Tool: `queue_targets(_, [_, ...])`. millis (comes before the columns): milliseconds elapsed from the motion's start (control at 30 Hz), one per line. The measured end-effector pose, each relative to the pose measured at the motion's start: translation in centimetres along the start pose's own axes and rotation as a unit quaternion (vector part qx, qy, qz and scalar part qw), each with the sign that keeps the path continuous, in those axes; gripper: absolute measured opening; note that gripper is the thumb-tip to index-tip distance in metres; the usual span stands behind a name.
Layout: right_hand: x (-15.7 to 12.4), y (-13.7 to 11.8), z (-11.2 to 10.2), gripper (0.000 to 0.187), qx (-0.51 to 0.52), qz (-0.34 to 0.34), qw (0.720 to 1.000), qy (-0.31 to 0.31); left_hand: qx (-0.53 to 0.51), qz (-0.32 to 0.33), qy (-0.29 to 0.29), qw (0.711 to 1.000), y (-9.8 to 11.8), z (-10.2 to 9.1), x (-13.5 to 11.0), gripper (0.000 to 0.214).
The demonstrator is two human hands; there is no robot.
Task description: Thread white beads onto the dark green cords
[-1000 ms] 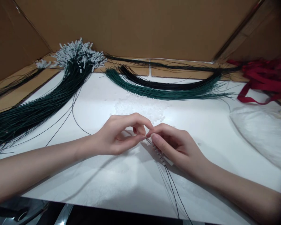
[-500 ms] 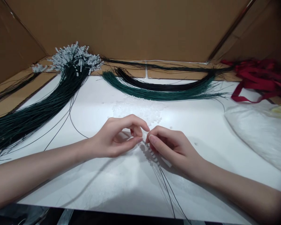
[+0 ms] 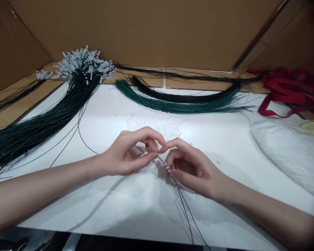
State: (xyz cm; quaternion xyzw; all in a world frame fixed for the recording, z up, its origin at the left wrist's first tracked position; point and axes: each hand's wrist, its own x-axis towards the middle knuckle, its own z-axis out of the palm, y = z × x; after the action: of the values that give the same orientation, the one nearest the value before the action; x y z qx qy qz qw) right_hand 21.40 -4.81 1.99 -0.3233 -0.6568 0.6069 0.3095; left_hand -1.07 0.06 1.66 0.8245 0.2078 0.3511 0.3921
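Observation:
My left hand (image 3: 138,151) is closed, thumb and fingers pinching the upper end of thin dark green wires threaded with small white beads (image 3: 167,167). From there the bare wires (image 3: 183,202) run down toward the table's front edge. Beside the beads, my right hand (image 3: 192,167) has its thumb and a curled finger against the beaded stretch. Its index finger reaches over and touches my left fingertips. What lies between those touching tips is too small to make out.
Loose white beads (image 3: 151,120) lie behind my hands. A big bundle of bead-tipped wires (image 3: 75,87) spreads on the left. Bare green wires (image 3: 178,106) and black wires (image 3: 183,97) lie at the back. Red ribbon (image 3: 285,90) and a clear plastic bag (image 3: 290,150) are right.
My right thumb has slid down along the beaded wires, while its index finger has stretched out to my left fingertips. The left hand has hardly moved.

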Motion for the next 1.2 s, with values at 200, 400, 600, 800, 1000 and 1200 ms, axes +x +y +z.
queue_targets(200, [0.02,-0.06,-0.05,0.040,0.005,0.002,1.000,-0.003,-0.008,-0.007,0.006,1.000,0.04,0.06,0.01,0.028])
queue_targets(400, [0.18,0.13,0.12,0.018,-0.023,0.014,0.999,0.037,-0.015,-0.003,0.006,1.000,0.20,0.07,0.01,0.029])
queue_targets(600, [0.41,0.21,0.58,0.017,-0.090,0.039,0.994,0.048,-0.004,0.009,-0.020,1.000,0.16,0.01,-0.14,0.031])
queue_targets(800, [0.29,0.17,0.63,0.016,-0.105,0.040,0.992,0.053,0.100,0.000,0.073,0.992,0.32,0.21,0.24,0.014])
queue_targets(1000, [0.33,0.28,0.61,0.016,-0.094,0.038,0.993,0.058,0.292,-0.054,0.080,0.952,-0.10,0.68,0.62,0.011])
queue_targets(1200, [0.22,0.14,0.67,0.016,-0.096,0.034,0.993,0.058,0.327,-0.070,0.037,0.942,-0.68,0.80,0.69,0.007])
